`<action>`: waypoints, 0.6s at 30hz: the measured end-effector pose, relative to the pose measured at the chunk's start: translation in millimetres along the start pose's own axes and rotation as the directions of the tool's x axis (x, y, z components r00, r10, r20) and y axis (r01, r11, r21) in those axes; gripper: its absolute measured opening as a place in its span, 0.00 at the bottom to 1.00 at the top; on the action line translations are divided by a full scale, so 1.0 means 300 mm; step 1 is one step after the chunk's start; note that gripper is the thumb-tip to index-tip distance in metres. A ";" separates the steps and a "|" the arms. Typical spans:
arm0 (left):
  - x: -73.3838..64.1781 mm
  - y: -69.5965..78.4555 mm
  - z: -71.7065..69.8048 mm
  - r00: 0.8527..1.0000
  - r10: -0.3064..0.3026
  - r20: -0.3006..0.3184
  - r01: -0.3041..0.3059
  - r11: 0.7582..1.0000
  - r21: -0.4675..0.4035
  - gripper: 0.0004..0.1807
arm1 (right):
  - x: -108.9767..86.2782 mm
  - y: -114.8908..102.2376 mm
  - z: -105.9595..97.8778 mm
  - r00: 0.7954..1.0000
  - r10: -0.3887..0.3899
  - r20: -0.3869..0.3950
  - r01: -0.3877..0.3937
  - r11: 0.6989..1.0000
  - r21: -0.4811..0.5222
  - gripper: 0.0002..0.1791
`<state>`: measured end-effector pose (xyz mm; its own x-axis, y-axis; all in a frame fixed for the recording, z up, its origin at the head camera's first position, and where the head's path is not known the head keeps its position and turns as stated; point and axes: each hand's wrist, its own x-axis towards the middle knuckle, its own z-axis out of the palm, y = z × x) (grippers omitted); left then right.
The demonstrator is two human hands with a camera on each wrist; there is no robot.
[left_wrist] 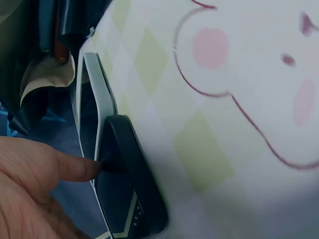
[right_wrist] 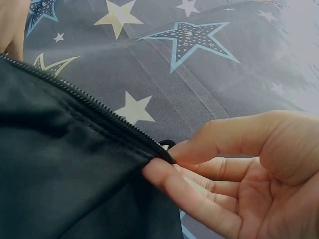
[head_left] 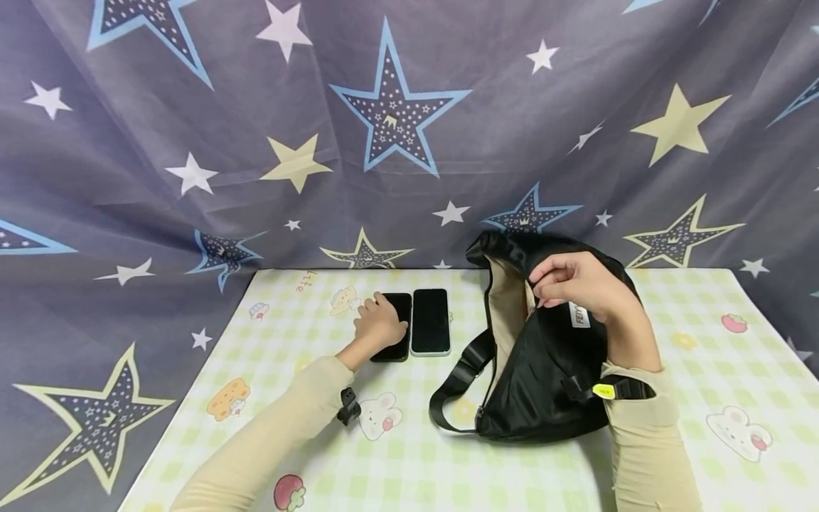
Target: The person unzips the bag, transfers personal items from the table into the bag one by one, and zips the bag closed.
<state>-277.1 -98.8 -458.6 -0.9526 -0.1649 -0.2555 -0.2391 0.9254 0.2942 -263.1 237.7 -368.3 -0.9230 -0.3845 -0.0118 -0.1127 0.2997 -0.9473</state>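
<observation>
My left hand (head_left: 379, 323) lies over a black smartphone (head_left: 401, 344) flat on the table. In the left wrist view its thumb rests on the dark screen, with the other fingers mostly hidden; from the head view they reach the far left side. Right beside it lies a second smartphone (head_left: 431, 321) with a pale grey edge. My right hand (head_left: 585, 284) pinches the zippered edge (right_wrist: 107, 107) of a black bag (head_left: 544, 398) between thumb and forefinger. The bag's mouth gapes, showing a beige lining (head_left: 505, 306).
A looped black strap (head_left: 456, 387) extends from the bag's left side onto the checked tablecloth (head_left: 307, 427). Behind the table hangs a grey curtain (head_left: 409, 199) printed with stars. Slim brown and dark shapes show at the bag's mouth in the left wrist view.
</observation>
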 end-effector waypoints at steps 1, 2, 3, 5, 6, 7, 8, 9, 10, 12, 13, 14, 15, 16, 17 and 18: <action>0.001 0.001 -0.001 1.000 -0.006 0.005 0.006 1.000 -0.002 0.47 | 0.000 -0.002 -0.002 1.000 0.002 0.002 -0.002 1.000 0.000 0.15; 0.002 0.002 -0.002 1.000 -0.010 0.007 0.010 1.000 -0.003 0.47 | 0.000 -0.004 -0.005 1.000 0.003 0.005 -0.003 1.000 0.000 0.15; 0.004 0.002 -0.004 1.000 -0.012 0.008 0.012 1.000 -0.002 0.46 | -0.001 -0.007 -0.007 1.000 0.004 0.005 -0.004 1.000 -0.001 0.15; 0.010 -0.002 -0.009 1.000 -0.013 0.008 0.013 1.000 0.005 0.45 | -0.002 -0.010 -0.011 1.000 0.006 0.002 -0.006 1.000 -0.001 0.15; 0.016 -0.004 -0.011 1.000 -0.015 0.008 0.015 1.000 0.005 0.44 | -0.002 -0.012 -0.013 1.000 0.005 0.001 -0.005 1.000 -0.003 0.15; 0.020 -0.007 -0.015 1.000 -0.017 0.009 0.017 1.000 0.003 0.43 | -0.002 -0.012 -0.015 1.000 0.007 -0.002 -0.007 1.000 -0.001 0.15; 0.025 -0.009 -0.018 1.000 -0.018 0.009 0.018 1.000 -0.003 0.42 | -0.001 -0.013 -0.017 1.000 0.007 -0.003 -0.007 1.000 -0.001 0.15; 0.028 -0.011 -0.022 1.000 -0.021 0.013 0.021 1.000 -0.011 0.40 | 0.000 -0.013 -0.018 1.000 0.006 -0.003 -0.006 1.000 0.000 0.15; 0.032 -0.013 -0.026 1.000 -0.024 0.017 0.024 0.999 -0.023 0.39 | 0.000 -0.013 -0.019 1.000 0.005 0.001 -0.005 1.000 0.001 0.15; 0.034 -0.014 -0.033 0.999 -0.030 0.029 0.031 0.998 -0.046 0.37 | 0.001 -0.013 -0.020 1.000 0.005 0.003 -0.005 1.000 0.001 0.15; 0.033 -0.014 -0.036 0.999 -0.032 0.034 0.034 0.998 -0.057 0.37 | 0.001 -0.012 -0.021 1.000 0.008 0.003 -0.008 1.000 0.002 0.15; 0.032 -0.015 -0.038 0.999 -0.034 0.039 0.037 0.997 -0.063 0.37 | 0.001 -0.012 -0.021 1.000 0.009 0.004 -0.009 1.000 0.000 0.15; 0.031 -0.015 -0.039 0.998 -0.038 0.044 0.041 0.997 -0.066 0.37 | 0.000 -0.011 -0.021 1.000 0.010 0.005 -0.010 1.000 -0.001 0.15; 0.029 -0.014 -0.040 0.998 -0.042 0.049 0.045 0.997 -0.067 0.37 | -0.001 -0.011 -0.022 1.000 0.012 0.005 -0.012 1.000 -0.002 0.15; 0.026 -0.013 -0.041 0.998 -0.044 0.051 0.048 0.997 -0.066 0.37 | -0.002 -0.010 -0.022 1.000 0.013 0.004 -0.013 1.000 -0.002 0.15; 0.025 -0.012 -0.042 0.998 -0.047 0.051 0.051 0.997 -0.065 0.38 | -0.003 -0.010 -0.022 1.000 0.014 0.003 -0.014 1.000 -0.003 0.16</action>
<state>-285.7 -107.7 -450.0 -0.9295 -0.1911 -0.3154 -0.2987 0.8918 0.3400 -264.3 243.1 -363.4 -0.9234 -0.3830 -0.0265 -0.1005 0.3077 -0.9462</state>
